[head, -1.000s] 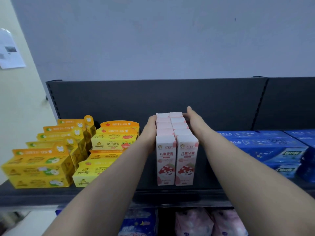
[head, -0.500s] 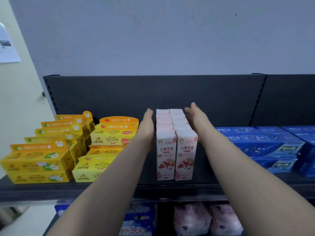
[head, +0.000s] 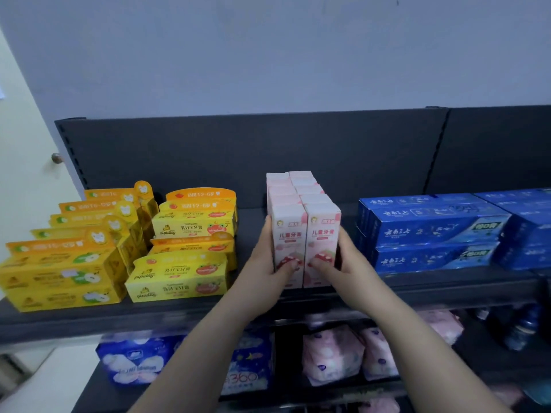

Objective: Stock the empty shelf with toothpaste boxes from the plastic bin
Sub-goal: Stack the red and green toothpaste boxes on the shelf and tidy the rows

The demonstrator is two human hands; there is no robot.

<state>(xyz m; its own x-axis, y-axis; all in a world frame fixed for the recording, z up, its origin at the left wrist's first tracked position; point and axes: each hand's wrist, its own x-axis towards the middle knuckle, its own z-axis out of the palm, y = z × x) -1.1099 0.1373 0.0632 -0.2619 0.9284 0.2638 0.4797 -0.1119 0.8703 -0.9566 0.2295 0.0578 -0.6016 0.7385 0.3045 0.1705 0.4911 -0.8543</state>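
Two rows of upright pink-and-white toothpaste boxes (head: 304,231) stand in the middle of the dark shelf (head: 208,314). My left hand (head: 267,260) grips the left side of the front left box, thumb across its face. My right hand (head: 343,262) grips the right side of the front right box, thumb on its front. The two front boxes sit pressed together between my hands. The plastic bin is out of view.
Yellow toothpaste boxes (head: 176,257) fill the shelf's left part. Blue toothpaste boxes (head: 432,231) are stacked on the right. Bare shelf gaps lie on either side of the pink rows. A lower shelf holds blue packs (head: 134,362) and pink packs (head: 331,353).
Both hands drew back from the rear of the pink rows to the front pair of boxes and closed around them. The camera tilted down.
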